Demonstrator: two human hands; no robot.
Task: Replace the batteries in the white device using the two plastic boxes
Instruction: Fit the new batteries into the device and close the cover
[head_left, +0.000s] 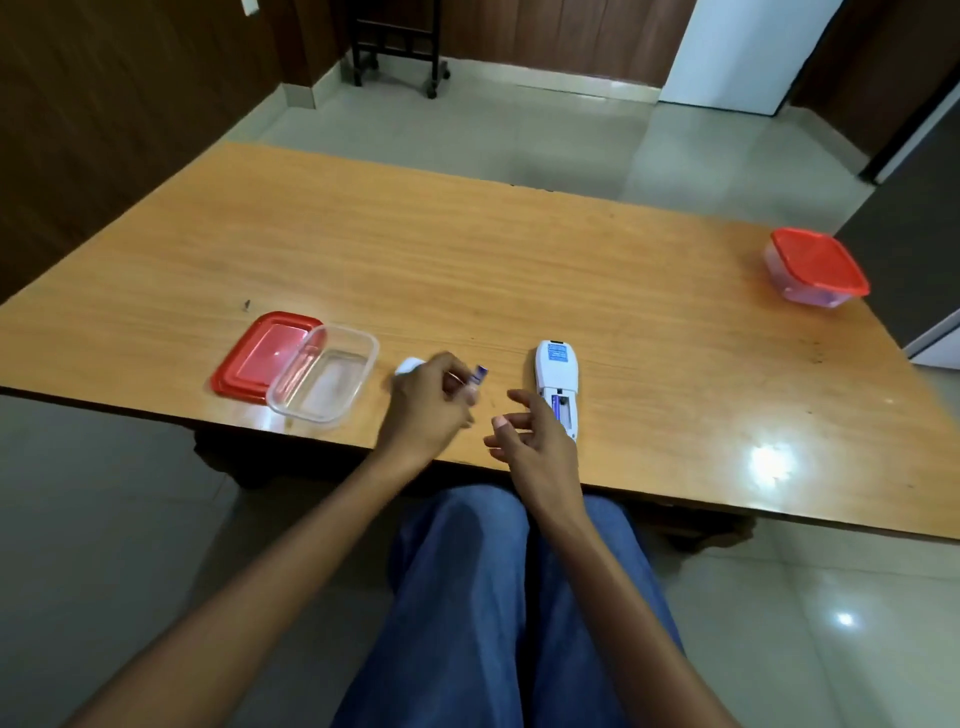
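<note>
Reaching over the near edge of the wooden table (467, 249), both bare forearms come up from the lap, the wrists close together. The left hand (423, 402) is curled knuckles-up and pinches a small blue battery (478, 375) between thumb and fingertips, the battery's end poking out toward the right. The right hand (535, 434) hovers loosely spread with its fingers bent and nothing in it, the palm turned toward the left hand.

Just left of the left hand sits an uncovered clear plastic box (324, 371), its rim overlapping a red lid (260, 358) lying flat beyond it. Far off to the right of the right hand, near the table's far corner, stands a second box (815, 270) shut with a red lid.

Just beyond the right hand's fingertips lies the white device (557, 376), back up, compartment uncovered, one blue battery showing inside. A small white piece (408, 365) peeks out behind the left hand's knuckles; what it is cannot be told.
</note>
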